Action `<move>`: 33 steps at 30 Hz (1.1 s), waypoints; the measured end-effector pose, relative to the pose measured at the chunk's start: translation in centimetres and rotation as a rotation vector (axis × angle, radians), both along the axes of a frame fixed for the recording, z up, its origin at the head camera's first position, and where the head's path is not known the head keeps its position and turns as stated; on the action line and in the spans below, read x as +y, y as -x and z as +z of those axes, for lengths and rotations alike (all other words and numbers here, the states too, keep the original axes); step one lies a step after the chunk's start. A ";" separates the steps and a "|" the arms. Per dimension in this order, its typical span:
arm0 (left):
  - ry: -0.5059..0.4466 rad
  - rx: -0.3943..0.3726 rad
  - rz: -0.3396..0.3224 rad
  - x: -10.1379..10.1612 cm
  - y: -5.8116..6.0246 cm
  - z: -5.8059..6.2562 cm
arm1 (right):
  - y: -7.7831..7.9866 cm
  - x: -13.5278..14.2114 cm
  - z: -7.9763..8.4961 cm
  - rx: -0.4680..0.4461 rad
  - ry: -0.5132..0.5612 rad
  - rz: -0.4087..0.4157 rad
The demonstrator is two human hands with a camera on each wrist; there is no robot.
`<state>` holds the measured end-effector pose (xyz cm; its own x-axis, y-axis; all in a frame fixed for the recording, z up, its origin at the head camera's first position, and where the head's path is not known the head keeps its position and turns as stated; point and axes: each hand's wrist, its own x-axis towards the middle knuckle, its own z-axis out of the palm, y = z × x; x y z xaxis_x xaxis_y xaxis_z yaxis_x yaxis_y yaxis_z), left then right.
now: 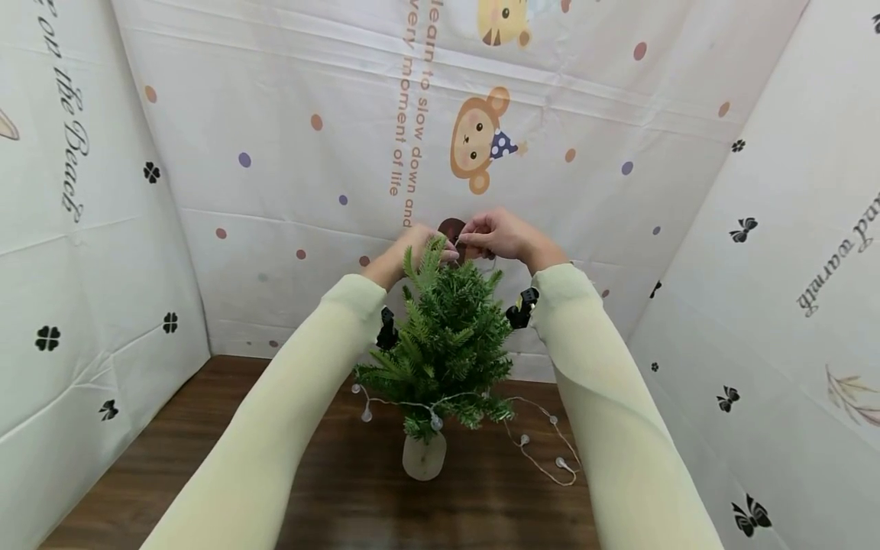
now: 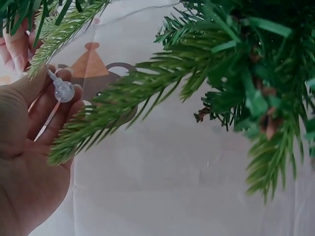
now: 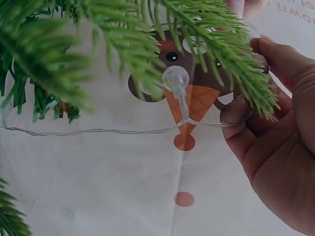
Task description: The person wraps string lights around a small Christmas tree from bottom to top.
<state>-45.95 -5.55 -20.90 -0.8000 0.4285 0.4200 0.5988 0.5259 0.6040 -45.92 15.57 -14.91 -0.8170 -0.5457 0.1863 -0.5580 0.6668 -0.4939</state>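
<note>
Left hand (image 1: 418,240) and right hand (image 1: 503,234), curled, pinch the light string (image 3: 176,78) behind the tree (image 1: 457,328), probably winding it; next, careful draping is needed.

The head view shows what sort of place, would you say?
Probably a small makeshift booth: printed sheeting encloses three sides of a dark wood-look surface, where a small artificial tree stands.

A brown wood tabletop (image 1: 330,489) lies below the left hand (image 1: 415,243) and right hand (image 1: 500,234). On it stands the green tree (image 1: 454,336), its pale base (image 1: 423,460) well below both.
</note>
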 end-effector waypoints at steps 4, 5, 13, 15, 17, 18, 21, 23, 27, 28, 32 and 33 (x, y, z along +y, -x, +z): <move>-0.023 0.004 0.022 -0.1 -0.1 0.0 | -0.2 0.7 -0.1 -0.016 -0.024 -0.031; -0.027 -0.002 0.028 -0.3 -0.2 0.0 | -0.2 1.0 -0.1 -0.033 -0.025 -0.037; -0.011 -0.001 0.027 -2.4 0.1 -0.5 | -0.1 3.6 -0.9 -0.364 0.198 -0.053; 0.028 0.048 0.031 -2.9 0.1 -0.7 | -0.1 4.3 -1.2 -0.411 0.238 -0.061; 0.062 0.084 0.045 -3.3 0.1 -0.9 | -0.1 5.0 -1.6 -0.441 0.262 -0.066; 0.071 0.089 0.052 -3.5 0.1 -1.0 | -0.1 5.4 -1.8 -0.441 0.266 -0.073; 0.079 0.062 0.074 -4.1 0.0 -1.1 | -0.2 6.7 -2.2 -0.400 0.250 -0.092; 0.065 0.025 0.082 -4.5 -0.2 -1.2 | -0.5 7.6 -2.4 -0.359 0.235 -0.120; 0.055 -0.002 0.069 -5.1 -0.2 -1.6 | -1.1 9.4 -2.7 -0.332 0.217 -0.176; 0.055 -0.006 0.068 -5.2 -0.1 -1.8 | -1.2 9.7 -2.8 -0.337 0.220 -0.186; 0.041 -0.022 0.048 -5.6 0.0 -2.5 | -1.4 10.9 -3.2 -0.373 0.259 -0.184; 0.044 -0.020 0.045 -5.7 0.0 -2.7 | -1.3 11.2 -3.3 -0.381 0.266 -0.176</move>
<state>-46.00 -11.27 -23.60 -0.8268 0.4098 0.3854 0.5622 0.5785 0.5910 -44.58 26.81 -18.26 -0.9297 -0.3672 -0.0292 -0.1950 0.5581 -0.8065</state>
